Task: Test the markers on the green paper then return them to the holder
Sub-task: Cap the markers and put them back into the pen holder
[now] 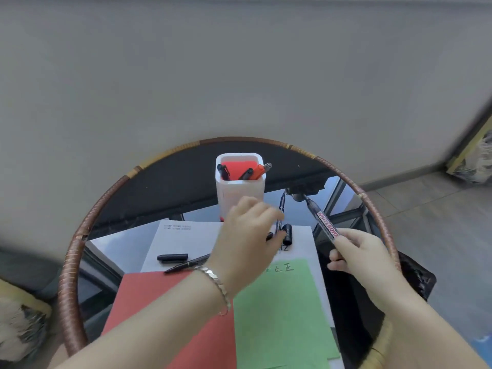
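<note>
The right hand (356,255) grasps the near end of a whiteboard marker (323,222) between thumb and fingers. The marker is in the air and tilted, and its narrow end points toward the far right part of the tabletop (165,187).

The left hand (247,235), with a bracelet (217,284) on its wrist, reaches across the papers with bent fingers. It is blurred and a small dark thing shows at its fingertips, so I cannot tell if it grasps something. Just beside these fingertips a black cap (287,234) stands on the white sheet (183,241). A thin black pen (281,209) lies beyond the cap, partly hidden by the fingers.

The green paper (282,315) lies toward the near right of the tabletop, with written marks along its far edge. The red paper (165,315) lies beside it on the left, and the left forearm crosses over both. Left of the hand, a second cap (172,257) and a slim marker (186,263) lie on the white sheet.

The holder (239,194) stands at the far middle of the tabletop with several markers (249,173) in it. The left hand covers its lower part. A rattan rim (72,262) goes around the tabletop.
</note>
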Motion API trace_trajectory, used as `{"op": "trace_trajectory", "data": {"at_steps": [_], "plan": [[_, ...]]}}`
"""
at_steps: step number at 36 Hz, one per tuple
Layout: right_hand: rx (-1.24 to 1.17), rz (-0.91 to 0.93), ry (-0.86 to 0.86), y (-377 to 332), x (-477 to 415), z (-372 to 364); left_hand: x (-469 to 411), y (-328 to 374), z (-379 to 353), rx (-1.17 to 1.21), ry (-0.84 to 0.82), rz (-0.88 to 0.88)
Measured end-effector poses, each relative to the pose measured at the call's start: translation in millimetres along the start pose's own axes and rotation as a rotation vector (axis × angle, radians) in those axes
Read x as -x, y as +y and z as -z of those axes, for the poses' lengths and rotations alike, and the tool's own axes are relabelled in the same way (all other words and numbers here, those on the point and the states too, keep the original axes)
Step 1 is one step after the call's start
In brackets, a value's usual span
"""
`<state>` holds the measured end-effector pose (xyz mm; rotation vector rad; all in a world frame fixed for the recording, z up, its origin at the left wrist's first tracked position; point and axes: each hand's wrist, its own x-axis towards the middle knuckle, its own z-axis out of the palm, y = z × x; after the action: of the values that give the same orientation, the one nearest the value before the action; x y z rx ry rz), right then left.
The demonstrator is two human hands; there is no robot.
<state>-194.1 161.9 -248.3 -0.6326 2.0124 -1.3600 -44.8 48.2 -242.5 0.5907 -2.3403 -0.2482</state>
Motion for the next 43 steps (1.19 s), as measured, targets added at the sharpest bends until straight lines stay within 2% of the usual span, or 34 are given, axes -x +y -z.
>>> {"op": "trace_trajectory", "data": {"at_steps": [4, 7, 10, 13, 16, 19, 23, 33, 43], "plan": [[-0.064, 0.004, 0.052, 2.6, 6.1, 13.5, -8.2, 8.7, -20.8, -0.092, -0.453, 0.145], [-0.122, -0.006, 0.041, 1.9, 11.3, 20.6, -18.1, 10.1, -32.2, -0.124, -0.528, 0.157], [-0.127, -0.008, 0.037, 3.8, 14.3, 26.7, -21.5, 10.8, -33.8, -0.101, -0.512, 0.143], [-0.113, -0.001, 0.040, 7.0, 16.3, 30.7, -18.2, 12.1, -28.3, 0.061, -0.374, 0.167], [-0.104, 0.028, 0.035, 7.3, 19.4, 32.5, -15.2, 21.3, -10.4, 0.462, -0.197, 0.455], [-0.101, 0.069, 0.009, 7.2, 23.7, 31.8, -9.7, 25.4, 11.3, 0.796, -0.131, 0.688], [-0.086, 0.142, -0.007, 4.1, 29.6, 26.2, 7.3, 21.5, 31.8, 1.031, -0.076, 0.857], [0.080, 0.391, -0.119, -22.2, 54.2, 4.4, 33.1, 7.3, 58.0, 1.157, -0.039, 1.000], [0.166, 0.485, -0.201, -33.8, 62.5, -6.0, 44.5, 9.3, 64.6, 1.153, -0.147, 0.863]]}}
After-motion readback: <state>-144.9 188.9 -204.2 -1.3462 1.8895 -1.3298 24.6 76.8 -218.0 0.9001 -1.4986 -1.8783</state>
